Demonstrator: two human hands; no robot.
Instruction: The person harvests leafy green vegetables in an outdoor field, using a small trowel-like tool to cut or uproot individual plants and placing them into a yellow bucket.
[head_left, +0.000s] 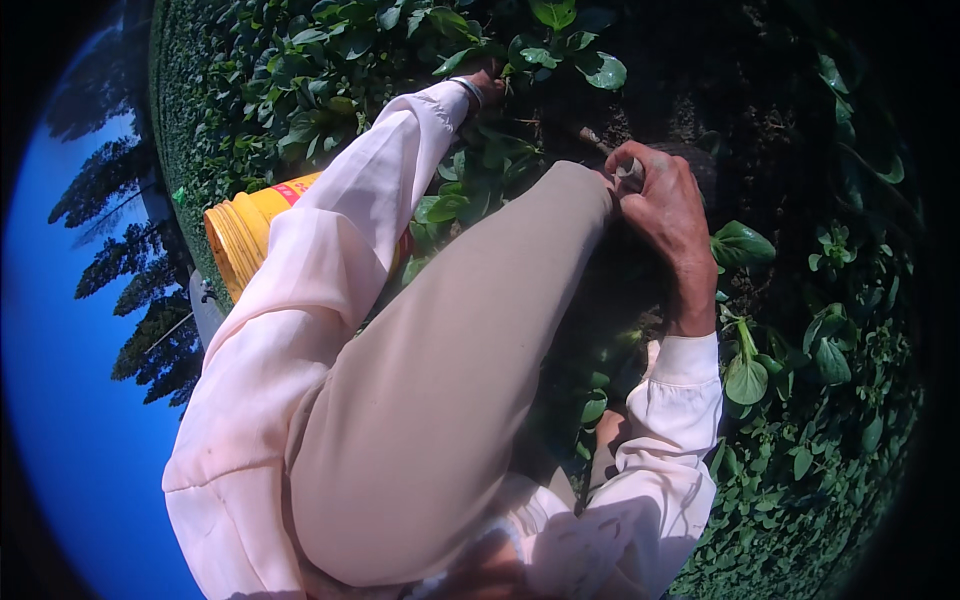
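Observation:
My left hand, with a bracelet at the wrist, reaches into leafy green plants. Leaves and shadow cover its fingers, so I cannot tell whether it grips a stem. Just past my bent knee, my right hand is closed around the soil-marked handle of a hand tool. A short brown, stick-like part shows beyond the fingers; the tool's working end is not clear in the shade. Dark soil lies around the tool.
A yellow plastic bucket with red printing stands among the crop beyond my left forearm. Low leafy plants grow close on my right side. My trouser-covered leg lies between my arms. Trees stand along the field's far edge.

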